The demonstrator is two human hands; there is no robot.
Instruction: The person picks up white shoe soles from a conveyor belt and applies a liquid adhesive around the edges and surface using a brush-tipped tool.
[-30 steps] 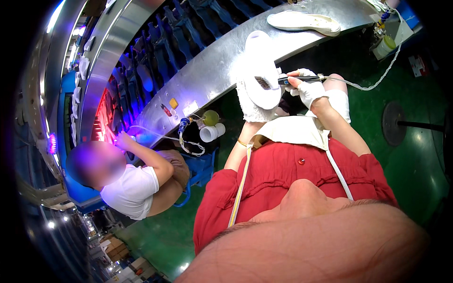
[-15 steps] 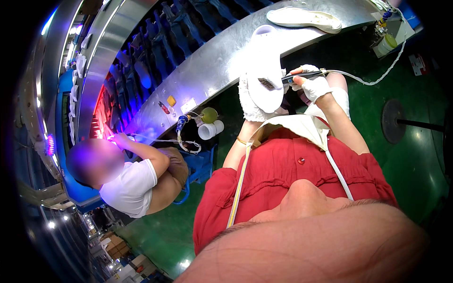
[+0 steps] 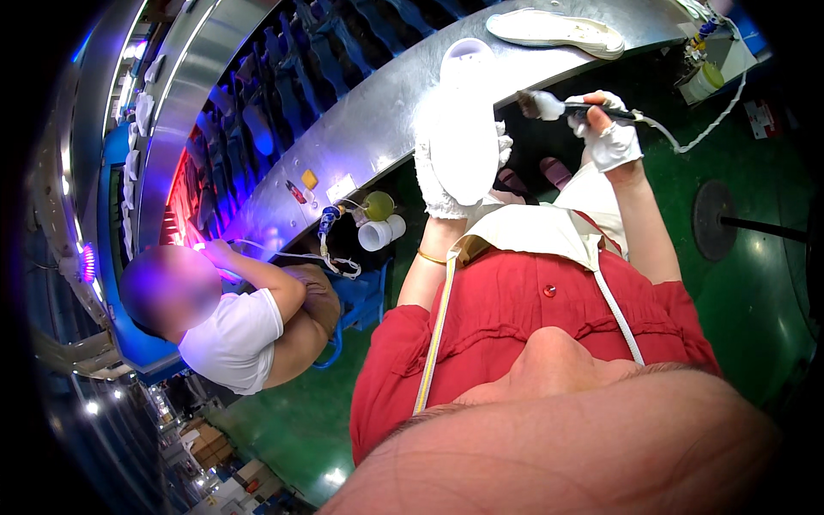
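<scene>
My left hand [image 3: 433, 184], in a white glove, is closed around a long white shoe sole [image 3: 463, 163] and holds it at the bench edge. Strong light washes out the surface of the sole. In my right hand [image 3: 608, 133], also gloved with some fingertips bare, is a brush [image 3: 549, 106] with a black handle and dark bristles. The brush points left, apart from the sole, and a pale hose [image 3: 699, 137] runs from its handle. Just beyond the sole on the bench lies a white round-ended piece [image 3: 468, 53], too bright to make out.
A cream shoe [image 3: 558, 33] lies on the curved metal bench [image 3: 378, 112]. Dark strips [image 3: 322, 51] hang behind it. At left a co-worker [image 3: 232, 339] sits at the bench, near white cups [image 3: 378, 235]. A round black stand base [image 3: 714, 219] is on the right.
The brush has come off the sole and moved right and slightly up with my right hand. My left hand and the sole have shifted slightly left, and the sole has turned.
</scene>
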